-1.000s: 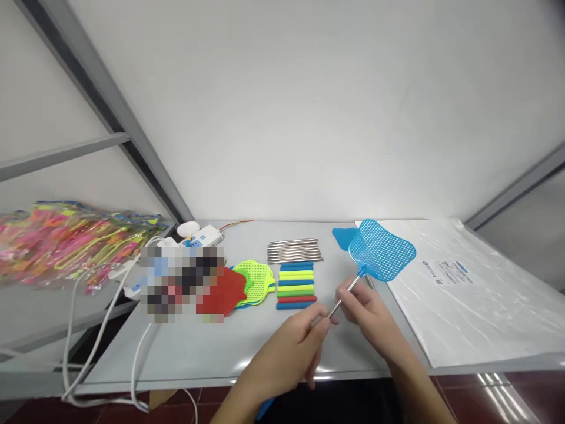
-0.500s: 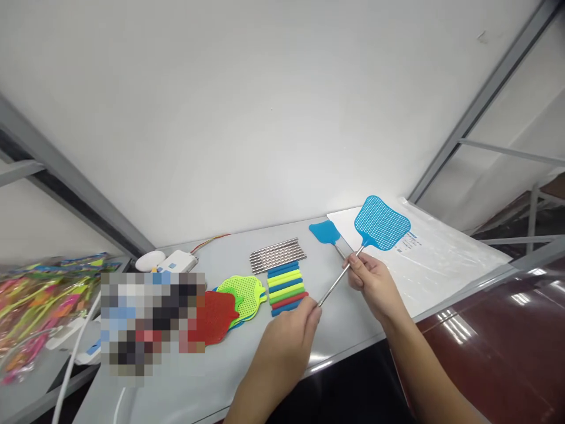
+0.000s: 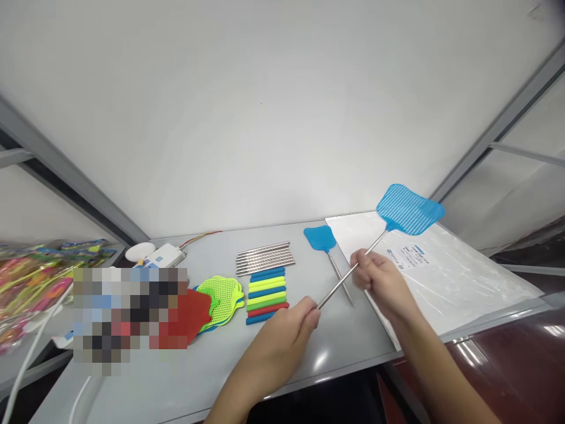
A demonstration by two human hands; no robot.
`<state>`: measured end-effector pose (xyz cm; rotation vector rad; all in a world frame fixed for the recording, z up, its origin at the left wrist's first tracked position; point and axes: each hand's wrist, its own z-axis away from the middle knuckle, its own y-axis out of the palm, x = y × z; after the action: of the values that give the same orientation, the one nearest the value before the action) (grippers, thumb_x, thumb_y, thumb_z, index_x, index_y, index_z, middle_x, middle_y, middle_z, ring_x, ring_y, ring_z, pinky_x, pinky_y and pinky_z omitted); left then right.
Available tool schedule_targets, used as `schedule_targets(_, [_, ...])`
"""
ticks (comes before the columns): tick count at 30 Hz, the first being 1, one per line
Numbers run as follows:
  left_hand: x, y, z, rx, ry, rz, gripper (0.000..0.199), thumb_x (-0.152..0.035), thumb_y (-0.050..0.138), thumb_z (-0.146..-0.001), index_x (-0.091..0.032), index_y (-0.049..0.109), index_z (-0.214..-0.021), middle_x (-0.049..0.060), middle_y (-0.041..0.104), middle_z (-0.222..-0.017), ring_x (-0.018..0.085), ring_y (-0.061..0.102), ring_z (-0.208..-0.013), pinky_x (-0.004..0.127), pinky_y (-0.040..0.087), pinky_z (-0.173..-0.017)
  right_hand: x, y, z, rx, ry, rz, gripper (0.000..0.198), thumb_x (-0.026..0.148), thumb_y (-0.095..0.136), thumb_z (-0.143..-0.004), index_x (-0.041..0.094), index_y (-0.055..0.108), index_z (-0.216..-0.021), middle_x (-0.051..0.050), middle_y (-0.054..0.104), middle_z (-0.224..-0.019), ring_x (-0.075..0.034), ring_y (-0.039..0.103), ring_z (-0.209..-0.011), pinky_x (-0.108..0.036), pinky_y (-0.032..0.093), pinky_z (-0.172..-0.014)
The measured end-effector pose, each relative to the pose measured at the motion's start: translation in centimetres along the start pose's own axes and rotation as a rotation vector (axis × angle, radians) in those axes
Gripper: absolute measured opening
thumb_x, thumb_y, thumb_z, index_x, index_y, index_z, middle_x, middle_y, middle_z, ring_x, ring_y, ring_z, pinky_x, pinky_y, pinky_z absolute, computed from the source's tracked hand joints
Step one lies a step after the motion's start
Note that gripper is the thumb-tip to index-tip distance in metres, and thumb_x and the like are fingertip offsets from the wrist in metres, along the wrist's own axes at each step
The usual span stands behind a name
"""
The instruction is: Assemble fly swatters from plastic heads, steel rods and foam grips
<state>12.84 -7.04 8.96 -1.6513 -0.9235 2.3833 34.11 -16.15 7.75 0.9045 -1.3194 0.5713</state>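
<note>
A fly swatter with a blue slotted head (image 3: 410, 209) and a thin metal rod is held slantwise above the table. My left hand (image 3: 286, 338) is closed round the rod's lower end, which it hides. Farther up, my right hand (image 3: 382, 282) pinches the rod below the head; its fingers are slightly blurred. Behind the hands, a second blue fly swatter (image 3: 319, 237) lies with its metal rod pointing toward me. Several coloured tubes (image 3: 266, 294) lie in a row left of my hands, with several metal rods (image 3: 263, 259) just beyond them.
Green fly swatter heads (image 3: 224, 297) and a red one (image 3: 189, 318) overlap left of the tubes, beside a pixelated patch. White wrapped sheeting (image 3: 454, 282) covers the right end of the grey table (image 3: 198, 383). Packaged colourful items (image 3: 35, 282) lie far left. A wall stands behind.
The held fly swatter's head has moved right and up, tilting away. My right hand has shifted slightly right, uncovering the second swatter's rod. The view has turned right.
</note>
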Motion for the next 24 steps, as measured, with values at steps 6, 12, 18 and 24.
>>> schedule_targets(6, [0.4, -0.6, 0.9, 0.054, -0.072, 0.035, 0.037, -0.049, 0.028, -0.099, -0.023, 0.045, -0.079, -0.005, 0.045, -0.067, 0.014, 0.043, -0.062, 0.026, 0.026, -0.057, 1.6, -3.0, -2.3, -0.055, -0.004, -0.078, 0.032, 0.047, 0.070, -0.081, 0.017, 0.061, -0.075, 0.007, 0.033, -0.051, -0.008, 0.026, -0.047, -0.025, 0.024, -0.046])
schedule_targets(12, [1.1, -0.8, 0.6, -0.024, -0.044, 0.049, 0.037, -0.047, 0.031, -0.099, -0.023, 0.051, -0.081, -0.003, 0.056, -0.077, 0.016, 0.051, -0.075, 0.026, 0.032, -0.065, -0.7, -0.2, -1.0, -0.093, -0.024, -0.102, 0.032, 0.050, 0.065, -0.084, 0.019, 0.064, -0.089, 0.008, 0.033, -0.054, -0.008, 0.030, -0.048, -0.024, 0.027, -0.048])
schedule_targets(18, [1.1, -0.4, 0.0, -0.058, 0.017, -0.037, 0.032, -0.042, 0.032, -0.099, -0.023, 0.051, -0.083, -0.001, 0.059, -0.078, 0.018, 0.052, -0.076, 0.027, 0.032, -0.065, -3.2, 3.8, 2.7, 0.191, 0.095, 0.181, 0.036, 0.051, 0.053, -0.091, 0.017, 0.064, -0.088, 0.005, 0.043, -0.053, -0.012, 0.041, -0.052, -0.027, 0.034, -0.057])
schedule_targets(24, [1.2, -0.5, 0.7, -0.013, 0.026, -0.103, 0.031, -0.040, 0.027, -0.101, -0.023, 0.044, -0.080, -0.003, 0.054, -0.072, 0.016, 0.049, -0.066, 0.026, 0.027, -0.058, -2.4, 3.4, 2.8, 0.267, 0.073, 0.242, 0.036, 0.049, 0.054, -0.091, 0.016, 0.066, -0.082, 0.004, 0.045, -0.053, -0.012, 0.042, -0.053, -0.028, 0.034, -0.057])
